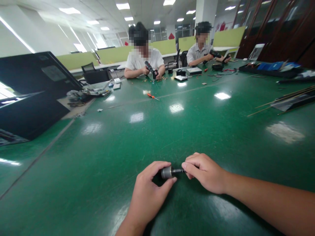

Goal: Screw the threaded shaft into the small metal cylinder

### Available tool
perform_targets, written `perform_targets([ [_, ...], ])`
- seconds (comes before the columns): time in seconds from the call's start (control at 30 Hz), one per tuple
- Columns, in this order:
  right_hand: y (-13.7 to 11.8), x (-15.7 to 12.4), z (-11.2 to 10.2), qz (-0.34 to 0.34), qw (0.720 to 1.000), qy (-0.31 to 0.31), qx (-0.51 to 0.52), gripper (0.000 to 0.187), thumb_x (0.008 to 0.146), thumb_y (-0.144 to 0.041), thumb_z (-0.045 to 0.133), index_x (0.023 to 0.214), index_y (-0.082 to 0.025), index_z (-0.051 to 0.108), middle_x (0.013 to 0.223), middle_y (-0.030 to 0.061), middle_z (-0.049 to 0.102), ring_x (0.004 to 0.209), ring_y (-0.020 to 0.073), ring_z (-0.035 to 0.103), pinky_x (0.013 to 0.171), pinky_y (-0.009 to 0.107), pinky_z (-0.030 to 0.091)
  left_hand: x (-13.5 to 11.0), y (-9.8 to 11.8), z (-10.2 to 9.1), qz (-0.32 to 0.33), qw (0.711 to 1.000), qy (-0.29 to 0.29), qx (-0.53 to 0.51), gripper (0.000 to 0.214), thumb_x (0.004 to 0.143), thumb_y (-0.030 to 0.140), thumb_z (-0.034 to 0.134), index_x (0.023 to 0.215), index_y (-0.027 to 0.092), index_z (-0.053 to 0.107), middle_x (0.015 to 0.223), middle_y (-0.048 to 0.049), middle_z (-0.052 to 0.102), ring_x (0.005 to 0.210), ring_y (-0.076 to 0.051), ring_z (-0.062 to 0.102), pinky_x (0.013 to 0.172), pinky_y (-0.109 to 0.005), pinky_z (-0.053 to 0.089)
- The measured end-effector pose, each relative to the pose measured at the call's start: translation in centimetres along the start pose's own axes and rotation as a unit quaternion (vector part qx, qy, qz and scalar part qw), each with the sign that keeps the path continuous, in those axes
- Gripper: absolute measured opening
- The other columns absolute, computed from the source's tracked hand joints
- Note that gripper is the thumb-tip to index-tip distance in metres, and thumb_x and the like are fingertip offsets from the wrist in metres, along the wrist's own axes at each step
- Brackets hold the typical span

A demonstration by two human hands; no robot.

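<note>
A short grey metal cylinder with a thin dark shaft (167, 172), which may be a drill chuck, lies sideways between my two hands, low over the green table (118, 144). The thumb and fingers of my left hand (150, 183) close around the cylinder's thick body from the left. At the right end of the shaft, my right hand (205, 172) pinches the tip between thumb and fingers. That tip is mostly covered by my fingertips.
An orange screwdriver (152, 96) lies farther up the table. Across it, two people hold power drills (149, 67). A large black panel (31, 98) stands at left beside loose parts (85, 95). Thin rods (283, 100) and a black tray (270, 69) lie at right.
</note>
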State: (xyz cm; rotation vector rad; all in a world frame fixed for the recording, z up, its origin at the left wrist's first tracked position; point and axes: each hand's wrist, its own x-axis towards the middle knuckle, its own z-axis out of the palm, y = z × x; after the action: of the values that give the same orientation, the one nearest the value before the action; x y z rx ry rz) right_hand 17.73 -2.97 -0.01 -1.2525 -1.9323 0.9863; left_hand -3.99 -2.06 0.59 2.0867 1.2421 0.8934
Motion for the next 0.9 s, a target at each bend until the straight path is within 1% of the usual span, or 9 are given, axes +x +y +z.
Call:
perform_targets([
  [0.1,0.1,0.0,0.1,-0.004,1.000,0.004,0.018,0.049,0.099,-0.034,0.041,0.055,-0.017,0.054,0.055,-0.0023,0.054,0.061,0.0122,0.053,0.071,0.028,0.035,0.0,0.0,0.0,-0.004,1.000,0.000,0.001,0.028,0.075,0.015,0.075,0.098,0.029,0.069,0.097,0.0038,0.072,0.089,-0.017,0.067,0.083,-0.030,0.050],
  [0.2,0.3,0.0,0.1,0.008,0.998,0.013,0.065,0.050,0.098,-0.036,0.041,0.053,-0.018,0.050,0.053,-0.0022,0.048,0.059,0.0128,0.050,0.066,0.027,0.035,0.0,0.0,-0.1,-0.021,1.000,0.005,0.007,0.025,0.074,0.017,0.075,0.095,0.027,0.068,0.093,0.0027,0.072,0.087,-0.019,0.067,0.082,-0.032,0.050],
  [0.33,0.6,0.1,0.1,0.052,0.986,0.038,0.152,0.050,0.098,-0.041,0.042,0.054,-0.019,0.048,0.053,-0.0025,0.046,0.055,0.0128,0.045,0.059,0.026,0.032,0.1,0.1,-0.3,-0.077,0.997,0.011,-0.002,0.022,0.075,0.026,0.075,0.095,0.025,0.067,0.091,0.0006,0.072,0.085,-0.022,0.067,0.081,-0.035,0.050],
  [0.43,0.6,0.2,0.3,0.060,0.979,0.055,0.186,0.049,0.098,-0.043,0.043,0.056,-0.019,0.049,0.054,-0.0021,0.048,0.056,0.0127,0.046,0.058,0.026,0.033,0.1,-0.3,-0.3,-0.113,0.992,0.019,-0.043,0.024,0.077,0.032,0.074,0.097,0.023,0.065,0.091,-0.0010,0.072,0.086,-0.023,0.068,0.082,-0.036,0.051],
  [0.53,0.5,0.3,0.5,0.056,0.979,0.052,0.191,0.048,0.098,-0.044,0.044,0.057,-0.019,0.049,0.055,-0.0022,0.049,0.056,0.0126,0.046,0.058,0.026,0.034,0.2,-1.0,-0.2,-0.128,0.986,0.034,-0.099,0.030,0.079,0.035,0.073,0.104,0.022,0.064,0.098,-0.0031,0.073,0.092,-0.023,0.069,0.087,-0.036,0.052],
  [0.67,0.5,0.4,0.7,0.042,0.989,0.035,0.138,0.046,0.096,-0.041,0.049,0.057,-0.018,0.052,0.054,-0.0029,0.050,0.057,0.0119,0.048,0.059,0.025,0.034,0.3,-1.6,-0.3,-0.120,0.983,0.049,-0.129,0.042,0.082,0.039,0.070,0.119,0.021,0.063,0.114,-0.0070,0.072,0.105,-0.024,0.068,0.097,-0.038,0.050],
  [0.73,0.5,0.4,0.8,0.038,0.991,0.033,0.123,0.045,0.096,-0.039,0.050,0.057,-0.017,0.053,0.054,-0.0031,0.051,0.057,0.0116,0.049,0.060,0.024,0.034,0.3,-1.5,-0.5,-0.119,0.985,0.058,-0.110,0.040,0.082,0.041,0.069,0.116,0.021,0.066,0.112,-0.0077,0.073,0.102,-0.025,0.069,0.095,-0.039,0.051],
  [0.87,0.5,0.4,0.9,0.040,0.989,0.035,0.134,0.043,0.096,-0.040,0.051,0.061,-0.016,0.057,0.056,-0.0026,0.054,0.058,0.0118,0.051,0.059,0.024,0.036,0.5,-0.4,-1.0,-0.137,0.985,0.104,0.005,0.039,0.077,0.045,0.074,0.107,0.020,0.071,0.096,-0.0076,0.076,0.087,-0.027,0.070,0.088,-0.045,0.054],
  [0.9,0.5,0.4,0.8,0.040,0.989,0.036,0.137,0.042,0.096,-0.040,0.051,0.062,-0.016,0.058,0.057,-0.0024,0.055,0.058,0.0119,0.051,0.059,0.024,0.037,0.5,0.0,-1.3,-0.142,0.983,0.115,0.010,0.039,0.076,0.045,0.075,0.106,0.020,0.071,0.094,-0.0076,0.076,0.085,-0.027,0.070,0.086,-0.046,0.055],
])
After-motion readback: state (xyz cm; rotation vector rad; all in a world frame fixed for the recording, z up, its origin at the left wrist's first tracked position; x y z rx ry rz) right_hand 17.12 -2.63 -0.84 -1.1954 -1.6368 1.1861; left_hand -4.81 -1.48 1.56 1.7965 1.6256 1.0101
